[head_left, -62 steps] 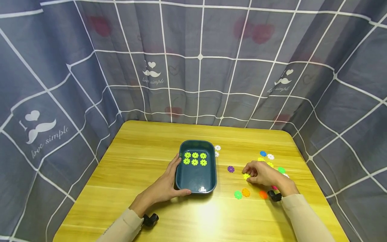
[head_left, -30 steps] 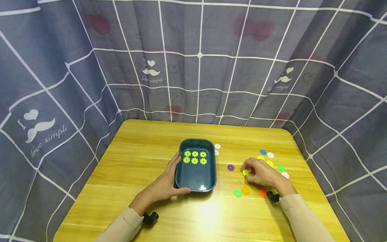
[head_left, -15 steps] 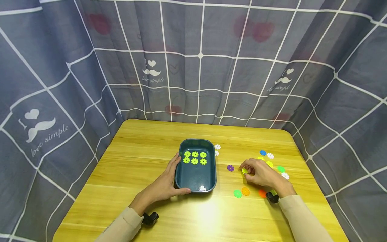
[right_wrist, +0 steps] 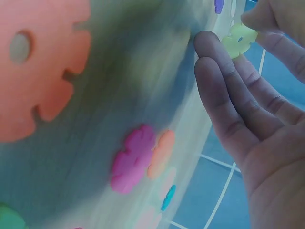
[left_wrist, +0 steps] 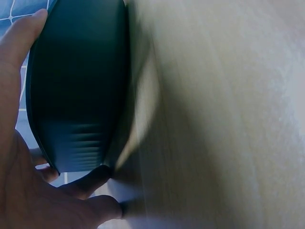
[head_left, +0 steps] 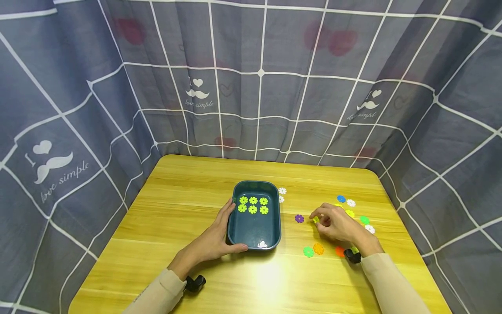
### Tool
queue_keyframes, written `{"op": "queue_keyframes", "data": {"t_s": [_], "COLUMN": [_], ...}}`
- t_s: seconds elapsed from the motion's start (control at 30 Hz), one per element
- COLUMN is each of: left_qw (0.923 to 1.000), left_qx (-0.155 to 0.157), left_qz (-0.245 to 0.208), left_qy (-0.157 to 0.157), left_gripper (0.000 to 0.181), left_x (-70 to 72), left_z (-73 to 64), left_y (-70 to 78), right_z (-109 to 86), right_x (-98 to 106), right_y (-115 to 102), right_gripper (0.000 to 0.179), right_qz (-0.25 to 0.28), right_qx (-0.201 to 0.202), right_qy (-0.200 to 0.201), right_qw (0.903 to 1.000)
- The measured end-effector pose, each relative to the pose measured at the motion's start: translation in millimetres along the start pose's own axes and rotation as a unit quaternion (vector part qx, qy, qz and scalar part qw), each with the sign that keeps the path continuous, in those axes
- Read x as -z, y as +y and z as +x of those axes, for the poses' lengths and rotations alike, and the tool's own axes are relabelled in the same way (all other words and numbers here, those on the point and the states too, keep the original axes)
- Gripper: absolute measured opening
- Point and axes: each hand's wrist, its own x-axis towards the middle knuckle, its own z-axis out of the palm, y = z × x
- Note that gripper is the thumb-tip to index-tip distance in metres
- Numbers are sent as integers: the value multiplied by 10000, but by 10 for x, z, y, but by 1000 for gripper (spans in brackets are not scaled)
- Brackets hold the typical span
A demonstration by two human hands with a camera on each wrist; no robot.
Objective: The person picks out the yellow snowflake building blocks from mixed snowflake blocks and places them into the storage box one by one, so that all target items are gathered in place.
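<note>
A dark teal rectangular tray stands mid-table with several yellow-green flower-shaped plastic discs laid in two rows inside. My left hand holds its near left corner, thumb at the front rim and fingers along the left side; the left wrist view shows the tray's outer wall between thumb and fingers. To the right of the tray, my right hand pinches a yellow-green disc between thumb and forefinger, just above the table. A purple disc lies left of that hand.
Two white discs lie by the tray's right rim. Green and orange discs sit nearer me. Blue, white, yellow and green discs scatter beyond the right hand. A grey checked curtain surrounds the wooden table.
My right hand has drawn the yellow-green disc slightly left and away from me, toward the purple disc, and tilted it in its fingers. The left hand and tray stay still.
</note>
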Motion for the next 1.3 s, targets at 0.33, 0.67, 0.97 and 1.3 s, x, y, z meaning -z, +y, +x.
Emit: {"op": "queue_keyframes", "data": {"t_s": [0.33, 0.67, 0.97, 1.3], "left_qw": [10000, 10000, 10000, 10000], "left_qx": [-14, -6, -10, 8], "left_qz": [16, 12, 9, 23], "left_qy": [-16, -42, -36, -57], "left_gripper": [144, 143, 143, 144], "left_x": [1, 5, 11, 12], "left_z": [-9, -19, -18, -5], "left_y": [8, 6, -1, 3], "right_z": [39, 73, 142, 213], "right_x": [25, 50, 43, 70], "right_y": [-70, -141, -174, -262], "right_gripper": [28, 28, 33, 35], "right_qz": [152, 131, -28, -198], "right_qx": [-3, 151, 292, 251], "right_qy": [73, 131, 225, 151], "right_qw": [9999, 9997, 9993, 9994]}}
